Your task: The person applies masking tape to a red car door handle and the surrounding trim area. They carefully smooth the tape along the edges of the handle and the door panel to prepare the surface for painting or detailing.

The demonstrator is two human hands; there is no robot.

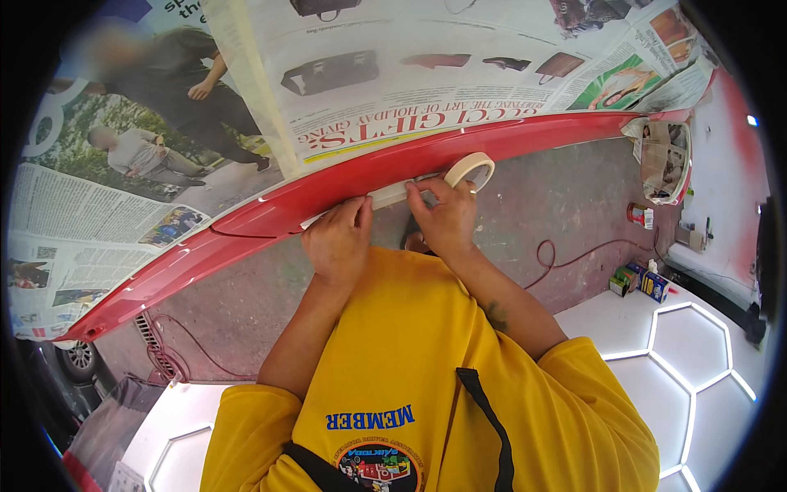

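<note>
A cream strip of masking tape (390, 194) runs along the lower edge of a glossy red car body panel (344, 184). The piece under the strip is hidden. With bent fingers and thumb, my left hand (337, 238) presses the strip's left part against the panel. My right hand (449, 212) pinches the strip farther right, thumb and forefinger together. A roll of masking tape (472, 167) hangs at the right hand's fingers, upright, its open ring facing me. Newspaper sheets (393, 117), joined by tape, cover the car above the red panel.
A newspaper-wrapped side mirror (665, 160) juts out at the right. Red hose (547, 261) snakes over the stained floor (516, 209), with more coiled at left (163, 357). A red can (640, 215) and boxes (652, 287) stand at right, near a white surface with glowing hexagonal lines (692, 390).
</note>
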